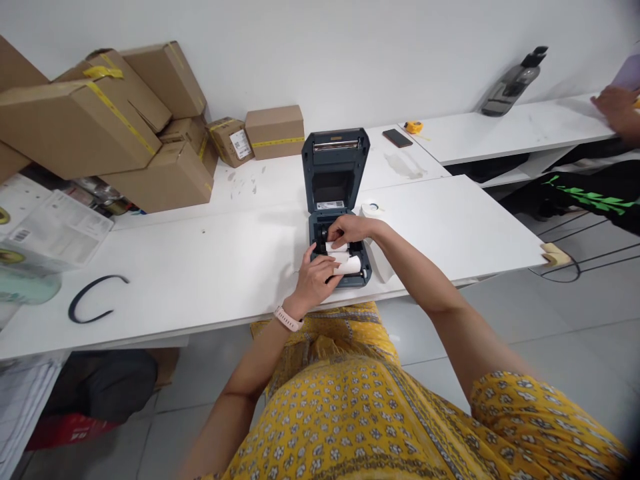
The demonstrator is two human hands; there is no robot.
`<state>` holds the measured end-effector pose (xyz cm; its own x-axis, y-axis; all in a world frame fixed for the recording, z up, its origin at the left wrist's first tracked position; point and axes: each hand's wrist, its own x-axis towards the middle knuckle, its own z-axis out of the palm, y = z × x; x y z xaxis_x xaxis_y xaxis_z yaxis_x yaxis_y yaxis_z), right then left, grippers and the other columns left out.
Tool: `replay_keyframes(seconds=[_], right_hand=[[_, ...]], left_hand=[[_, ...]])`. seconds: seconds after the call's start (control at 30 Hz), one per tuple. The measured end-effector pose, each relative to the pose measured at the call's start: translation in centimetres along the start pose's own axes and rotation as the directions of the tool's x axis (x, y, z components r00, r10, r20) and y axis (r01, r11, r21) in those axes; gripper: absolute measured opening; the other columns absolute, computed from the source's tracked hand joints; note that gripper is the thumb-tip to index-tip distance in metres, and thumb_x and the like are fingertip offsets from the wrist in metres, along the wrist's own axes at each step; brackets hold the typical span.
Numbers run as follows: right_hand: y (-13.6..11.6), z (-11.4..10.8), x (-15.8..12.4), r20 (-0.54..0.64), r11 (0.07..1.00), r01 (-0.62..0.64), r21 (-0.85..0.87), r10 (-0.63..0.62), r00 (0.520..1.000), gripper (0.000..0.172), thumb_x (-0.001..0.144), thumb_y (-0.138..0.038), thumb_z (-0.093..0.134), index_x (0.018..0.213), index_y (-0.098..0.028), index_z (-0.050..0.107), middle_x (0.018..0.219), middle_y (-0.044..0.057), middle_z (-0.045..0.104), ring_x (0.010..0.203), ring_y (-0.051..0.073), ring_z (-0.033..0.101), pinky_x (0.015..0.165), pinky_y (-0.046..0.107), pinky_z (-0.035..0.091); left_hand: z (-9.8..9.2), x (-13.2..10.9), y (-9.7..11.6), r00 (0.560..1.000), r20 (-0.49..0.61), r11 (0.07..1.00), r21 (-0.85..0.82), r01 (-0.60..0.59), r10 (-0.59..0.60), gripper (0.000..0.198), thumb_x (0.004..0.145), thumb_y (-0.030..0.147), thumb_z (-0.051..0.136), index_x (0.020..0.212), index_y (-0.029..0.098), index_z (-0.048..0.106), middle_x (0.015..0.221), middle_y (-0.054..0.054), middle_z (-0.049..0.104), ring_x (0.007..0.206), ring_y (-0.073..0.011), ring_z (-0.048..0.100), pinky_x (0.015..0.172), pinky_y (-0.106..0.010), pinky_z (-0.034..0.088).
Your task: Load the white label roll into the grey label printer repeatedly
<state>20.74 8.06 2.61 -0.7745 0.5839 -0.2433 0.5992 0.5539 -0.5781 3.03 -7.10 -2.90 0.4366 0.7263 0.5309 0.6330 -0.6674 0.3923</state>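
A dark label printer point(334, 180) stands on the white table with its lid raised. White label paper point(349, 267) lies across its open base, curving up toward the front. My left hand point(316, 277) rests at the printer's left front side, fingers spread and touching the paper. Bent into the printer from the right, my right hand point(349, 229) has its fingers pinched at the paper's far edge; the fingertips are partly hidden. Just right of the printer sits a white label roll point(373, 209), with a loose strip hanging toward the table's front edge.
Cardboard boxes point(165, 170) are piled at the back left. A black headband point(75, 308) lies at left. Behind the printer are a phone point(397, 138) and a yellow tape measure point(413, 127). A spray bottle point(513, 83) stands farther right, near another person's hand point(615, 107).
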Motion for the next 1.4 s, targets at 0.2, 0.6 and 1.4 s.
replay_keyframes(seconds=[0.2, 0.6, 1.4], right_hand=[[0.2, 0.3, -0.1, -0.042, 1.0, 0.011, -0.011, -0.011, 0.999, 0.025, 0.075, -0.029, 0.074, 0.096, -0.016, 0.08, 0.094, 0.007, 0.08, 0.085, 0.019, 0.071, 0.074, 0.025, 0.049], [-3.2, -4.5, -3.1, -0.907, 0.982, 0.177, -0.061, -0.128, 0.4, 0.044, 0.098, -0.061, 0.047, 0.114, -0.026, 0.07, 0.117, 0.008, 0.072, 0.118, 0.027, 0.064, 0.103, 0.042, 0.051], [-3.8, 14.1, -9.8, -0.894, 0.929, 0.056, -0.365, -0.367, 0.258, 0.05, 0.098, -0.019, 0.047, 0.147, -0.026, 0.055, 0.143, 0.01, 0.064, 0.137, 0.03, 0.056, 0.108, 0.054, 0.052]], left_hand=[[-0.1, -1.8, 1.8, 0.999, -0.004, 0.998, -0.035, -0.043, 0.042, 0.019, 0.095, 0.017, 0.059, 0.089, 0.024, 0.076, 0.098, -0.003, 0.082, 0.101, -0.0202, 0.076, 0.12, -0.059, 0.042], [0.5, -3.7, 3.3, 0.997, -0.065, 0.999, 0.03, -0.04, 0.042, 0.023, 0.099, 0.018, 0.054, 0.091, 0.023, 0.075, 0.106, -0.005, 0.082, 0.113, -0.0215, 0.074, 0.103, -0.046, 0.06], [4.7, -7.0, 2.6, 0.855, -0.481, 0.952, 0.303, -0.045, 0.194, 0.012, 0.09, 0.025, 0.075, 0.098, 0.033, 0.077, 0.111, -0.007, 0.073, 0.123, -0.0256, 0.055, 0.118, -0.053, 0.031]])
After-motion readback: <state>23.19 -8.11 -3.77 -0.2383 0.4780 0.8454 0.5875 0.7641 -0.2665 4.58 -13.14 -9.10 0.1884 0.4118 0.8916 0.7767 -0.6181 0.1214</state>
